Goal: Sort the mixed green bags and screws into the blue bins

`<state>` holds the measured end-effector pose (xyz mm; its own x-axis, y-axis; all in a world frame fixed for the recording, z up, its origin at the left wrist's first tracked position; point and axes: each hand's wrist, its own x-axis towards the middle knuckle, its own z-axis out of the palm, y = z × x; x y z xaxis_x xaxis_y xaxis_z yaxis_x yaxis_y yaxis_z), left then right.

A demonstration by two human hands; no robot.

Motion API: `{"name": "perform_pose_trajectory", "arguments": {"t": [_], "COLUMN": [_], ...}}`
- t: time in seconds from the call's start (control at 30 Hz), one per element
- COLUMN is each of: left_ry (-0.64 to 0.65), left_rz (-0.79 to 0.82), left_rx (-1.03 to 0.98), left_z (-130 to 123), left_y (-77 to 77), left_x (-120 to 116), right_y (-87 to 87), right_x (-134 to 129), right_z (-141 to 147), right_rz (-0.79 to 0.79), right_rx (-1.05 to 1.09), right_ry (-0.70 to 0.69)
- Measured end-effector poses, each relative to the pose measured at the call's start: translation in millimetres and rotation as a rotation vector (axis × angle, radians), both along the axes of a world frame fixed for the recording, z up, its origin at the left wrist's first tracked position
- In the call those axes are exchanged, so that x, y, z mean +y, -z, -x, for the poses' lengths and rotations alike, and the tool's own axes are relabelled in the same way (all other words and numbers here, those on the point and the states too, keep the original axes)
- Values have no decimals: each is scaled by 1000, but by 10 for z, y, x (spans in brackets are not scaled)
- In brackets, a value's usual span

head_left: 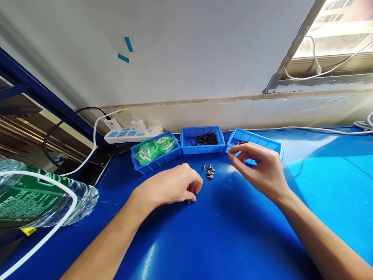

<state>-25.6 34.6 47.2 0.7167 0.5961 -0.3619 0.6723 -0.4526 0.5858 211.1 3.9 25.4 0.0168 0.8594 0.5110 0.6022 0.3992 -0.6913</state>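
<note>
My left hand (175,184) is low over the blue table, its fingers curled down. At its fingertips a small brass-coloured screw (189,201) shows, partly hidden by the fingers. My right hand (262,165) hovers at the front of the right blue bin (272,146), thumb and forefinger brought together; anything between them is too small to make out. A few dark screws (241,142) show in that bin, the rest hidden behind the hand. Between my hands, a small pile of brass-coloured screws (210,171) lies on the table.
The middle blue bin (189,149) holds black screws (206,139). In the left bin (157,163) are green packets (154,149) with white pieces. Behind stands a power strip (122,135). A large bottle (43,198) and a white cable (74,198) occupy the left side.
</note>
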Motion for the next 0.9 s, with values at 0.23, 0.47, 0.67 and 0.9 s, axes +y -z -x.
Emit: {"name": "perform_pose_trajectory", "arguments": {"t": [0.23, 0.47, 0.67, 0.9], "left_ry": [0, -16, -189, -439], "left_rz": [-31, -141, -244, 42], "left_rx": [-144, -279, -499, -779], "left_z": [42, 116, 49, -7], "left_y": [103, 229, 329, 330], "left_x": [15, -12, 7, 0], "right_y": [-3, 27, 69, 74], "right_x": [10, 14, 2, -38], "right_z": [-14, 30, 116, 182], "right_rz": [29, 57, 164, 397], "right_rx": [-7, 19, 75, 188], "right_ry": [4, -21, -108, -330]}}
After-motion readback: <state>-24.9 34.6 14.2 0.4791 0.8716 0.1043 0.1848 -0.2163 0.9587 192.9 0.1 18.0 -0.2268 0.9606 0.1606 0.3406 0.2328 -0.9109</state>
